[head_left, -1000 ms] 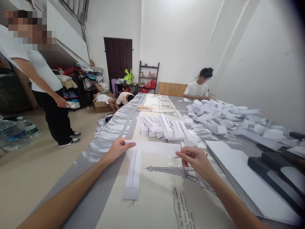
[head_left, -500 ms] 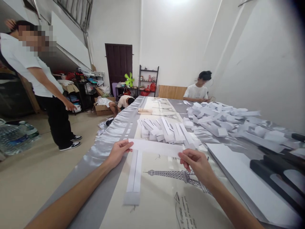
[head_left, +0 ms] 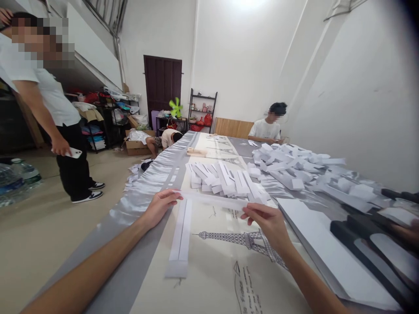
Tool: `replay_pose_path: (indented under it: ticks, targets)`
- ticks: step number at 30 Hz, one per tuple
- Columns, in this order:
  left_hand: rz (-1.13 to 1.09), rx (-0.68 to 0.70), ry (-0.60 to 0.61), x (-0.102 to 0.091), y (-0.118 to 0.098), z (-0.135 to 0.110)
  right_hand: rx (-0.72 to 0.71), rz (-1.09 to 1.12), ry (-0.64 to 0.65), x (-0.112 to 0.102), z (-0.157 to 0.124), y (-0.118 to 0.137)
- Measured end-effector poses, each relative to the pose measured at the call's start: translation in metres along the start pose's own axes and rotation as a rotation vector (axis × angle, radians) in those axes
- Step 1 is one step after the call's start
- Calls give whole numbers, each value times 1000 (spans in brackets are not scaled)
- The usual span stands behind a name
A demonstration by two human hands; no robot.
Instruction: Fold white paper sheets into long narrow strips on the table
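Observation:
Between my two hands a white paper strip (head_left: pixel 209 200) is stretched sideways above the table, seen nearly edge-on. My left hand (head_left: pixel 161 208) pinches its left end between thumb and fingers. At the right end, my right hand (head_left: pixel 263 216) pinches it the same way. Just below the strip lies a folded white paper piece (head_left: pixel 180 237) with a lengthwise seam and a flap at its near end. Both are over a cream table cover (head_left: pixel 209 279) printed with a tower. Beyond the strip, several folded paper pieces (head_left: pixel 225 179) lie in an overlapping row.
A big heap of folded white paper (head_left: pixel 294 161) covers the right side. Nearer are a stack of white sheets (head_left: pixel 321 244) and black-handled objects (head_left: pixel 363 248). A person holding a phone (head_left: pixel 74 153) stands left; another person (head_left: pixel 266 126) sits at the far end, and one bends beside the table.
The paper strip has tipped from showing its broad face to nearly edge-on, still held at both ends. The view has shifted slightly. The standing person's phone hand has moved left.

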State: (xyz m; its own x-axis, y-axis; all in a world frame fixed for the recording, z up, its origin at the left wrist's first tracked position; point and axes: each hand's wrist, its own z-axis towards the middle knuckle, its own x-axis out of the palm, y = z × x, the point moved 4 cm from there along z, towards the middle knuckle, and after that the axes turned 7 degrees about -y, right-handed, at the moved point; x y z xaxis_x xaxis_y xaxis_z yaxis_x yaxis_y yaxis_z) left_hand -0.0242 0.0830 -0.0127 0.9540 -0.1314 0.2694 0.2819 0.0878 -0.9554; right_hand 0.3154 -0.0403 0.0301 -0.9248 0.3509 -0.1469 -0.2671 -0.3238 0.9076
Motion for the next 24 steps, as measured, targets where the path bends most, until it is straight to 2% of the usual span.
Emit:
replay_pose_path:
  ticks: [6,11,13,16,20,22,24]
  targets:
    - [-130,-38,-4,-2,4,3,36,40,-94,2,-4,-1]
    - [-134,-21,-9,-1,6,3,-79,21,-46,7,-5,7]
    - [-114,0,-11,0,5,3,-142,31,-76,4,-7,12]
    - [-59,27,-11,-1,3,1,-294,-43,-241,-7,-11,25]
    - [61,41,51,3,4,-1,-566,-355,-555,-26,-13,43]
    - [130,51,107,7,6,-2,-662,-517,-633,-32,-3,47]
    - [190,67,155,11,7,-4,-706,-616,-645,-33,13,46]
